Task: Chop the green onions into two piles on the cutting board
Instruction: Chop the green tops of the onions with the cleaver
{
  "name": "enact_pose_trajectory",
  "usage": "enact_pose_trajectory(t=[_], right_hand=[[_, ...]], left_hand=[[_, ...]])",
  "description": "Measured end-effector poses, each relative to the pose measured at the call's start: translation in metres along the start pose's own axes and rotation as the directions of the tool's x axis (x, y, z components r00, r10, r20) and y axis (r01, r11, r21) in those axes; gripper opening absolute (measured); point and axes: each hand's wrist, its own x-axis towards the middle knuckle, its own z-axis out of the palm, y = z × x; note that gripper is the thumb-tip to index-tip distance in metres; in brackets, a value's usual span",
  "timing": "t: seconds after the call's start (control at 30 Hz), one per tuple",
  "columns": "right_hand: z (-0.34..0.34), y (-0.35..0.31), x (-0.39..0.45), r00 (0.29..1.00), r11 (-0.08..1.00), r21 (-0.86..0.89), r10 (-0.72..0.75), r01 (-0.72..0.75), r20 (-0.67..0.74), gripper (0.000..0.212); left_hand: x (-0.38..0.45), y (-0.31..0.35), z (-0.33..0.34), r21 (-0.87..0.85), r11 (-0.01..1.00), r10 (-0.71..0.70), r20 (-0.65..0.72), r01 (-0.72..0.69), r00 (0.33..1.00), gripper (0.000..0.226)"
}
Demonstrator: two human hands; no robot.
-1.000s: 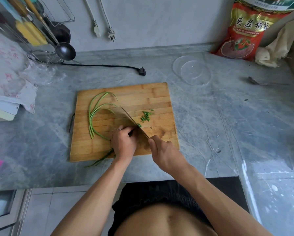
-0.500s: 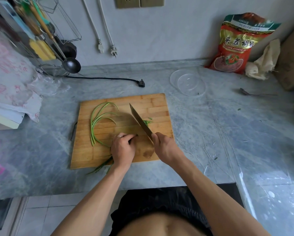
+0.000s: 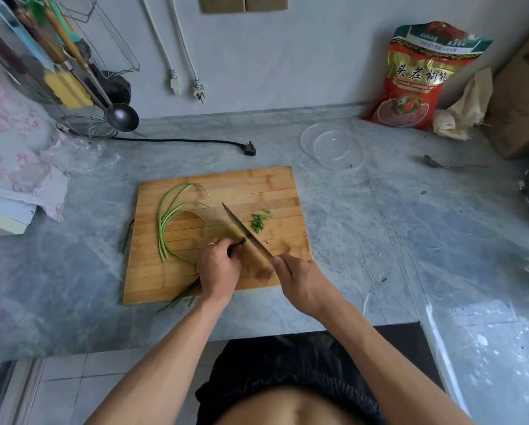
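Note:
A wooden cutting board (image 3: 257, 185) lies on the grey counter. Long green onions (image 3: 165, 222) curve across its left half, and their tips hang over the front edge. My left hand (image 3: 218, 269) holds the bunched stalks down with curled fingers, a ring on one finger. My right hand (image 3: 300, 280) grips the handle of a knife (image 3: 245, 231), whose blade slants away from me with its edge beside my left fingertips. A small pile of chopped green onion (image 3: 258, 223) lies just right of the blade.
A clear glass bowl (image 3: 332, 147) stands behind the board to the right, with a red food bag (image 3: 419, 78) and a spoon (image 3: 450, 164) beyond. A black plug and cord (image 3: 248, 147) lie behind the board. A ladle (image 3: 120, 116) and utensil rack stand back left.
The camera tilted up, so the board sits lower in view. The knife rose and has come down again beside my left fingertips. The chopped pile shows right of the blade again.

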Motion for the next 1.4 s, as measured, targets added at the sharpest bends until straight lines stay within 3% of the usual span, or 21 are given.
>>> enact_pose_trajectory(t=[0.33,0.83,1.4], right_hand=[[0.005,0.000,-0.004,1.000,0.998,-0.070,-0.002,0.001,-0.018,0.039],[0.018,-0.006,-0.003,0.999,0.964,-0.266,-0.007,-0.002,-0.035,0.038],[0.020,-0.003,-0.002,1.000,0.980,-0.197,-0.017,0.013,-0.021,0.035]], left_hand=[[-0.005,0.009,0.004,0.069,0.997,0.023,-0.048,-0.019,0.999,0.012],[-0.001,0.008,0.006,0.012,1.000,0.000,-0.067,0.001,0.998,0.010],[0.000,0.001,0.008,-0.009,1.000,-0.001,-0.064,0.001,0.998,0.011]])
